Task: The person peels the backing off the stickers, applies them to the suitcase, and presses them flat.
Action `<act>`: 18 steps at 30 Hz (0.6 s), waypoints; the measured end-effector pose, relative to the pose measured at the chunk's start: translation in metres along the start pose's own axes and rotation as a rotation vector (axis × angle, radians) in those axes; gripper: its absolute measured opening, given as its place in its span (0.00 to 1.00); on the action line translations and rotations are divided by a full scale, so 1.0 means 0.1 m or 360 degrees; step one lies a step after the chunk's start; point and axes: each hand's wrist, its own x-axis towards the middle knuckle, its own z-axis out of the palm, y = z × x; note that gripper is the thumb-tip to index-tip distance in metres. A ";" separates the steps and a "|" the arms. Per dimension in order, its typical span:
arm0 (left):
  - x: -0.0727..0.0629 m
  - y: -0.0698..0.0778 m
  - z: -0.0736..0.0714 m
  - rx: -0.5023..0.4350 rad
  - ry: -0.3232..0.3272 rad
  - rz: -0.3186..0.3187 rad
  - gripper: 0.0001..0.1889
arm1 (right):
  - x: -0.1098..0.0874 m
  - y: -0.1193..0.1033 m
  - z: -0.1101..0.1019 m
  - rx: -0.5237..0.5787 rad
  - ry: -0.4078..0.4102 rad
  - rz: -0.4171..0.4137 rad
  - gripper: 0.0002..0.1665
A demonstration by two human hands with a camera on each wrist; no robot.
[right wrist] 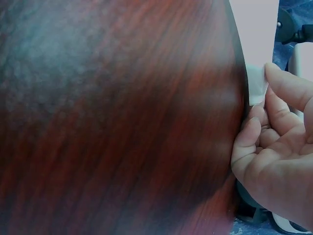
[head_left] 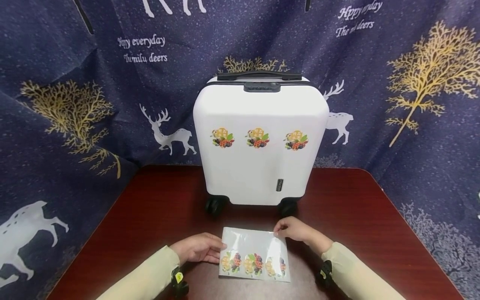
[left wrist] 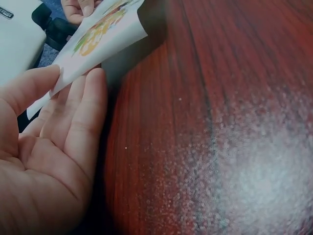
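Note:
A glossy white sticker sheet (head_left: pixel 250 243) is held above the near part of the table, with a row of three fruit-pattern stickers (head_left: pixel 253 263) along its lower half. My left hand (head_left: pixel 200 248) pinches its left edge, the thumb on top and the fingers beneath, as the left wrist view shows. At the far right corner my right hand (head_left: pixel 294 229) pinches the sheet between thumb and curled forefinger. Behind it stands a white suitcase (head_left: pixel 258 175) bearing three similar fruit stickers (head_left: pixel 257 138) in a row across its front.
The suitcase rests upright on black wheels (head_left: pixel 214 205) at the back of the dark red wooden table (head_left: pixel 348 225). A black handle (head_left: pixel 258 76) and a lock (head_left: pixel 262 86) sit on its top. Close behind hangs a blue cloth (head_left: pixel 168 83) printed with deer and trees.

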 end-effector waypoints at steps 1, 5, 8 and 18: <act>0.00 0.00 0.00 -0.0001 0.0004 0.0000 0.08 | 0.00 0.00 0.00 0.0001 -0.0003 -0.0007 0.07; 0.01 0.00 0.00 0.0008 0.0008 -0.0009 0.09 | 0.02 -0.03 -0.01 0.0011 -0.0013 -0.0048 0.10; 0.01 0.00 0.00 0.0024 0.0007 -0.0009 0.10 | 0.02 -0.08 0.02 -0.0037 0.0057 -0.0089 0.11; -0.03 0.01 0.03 0.0072 0.0035 0.0005 0.12 | 0.04 -0.41 0.30 -0.0121 0.0304 -0.0276 0.08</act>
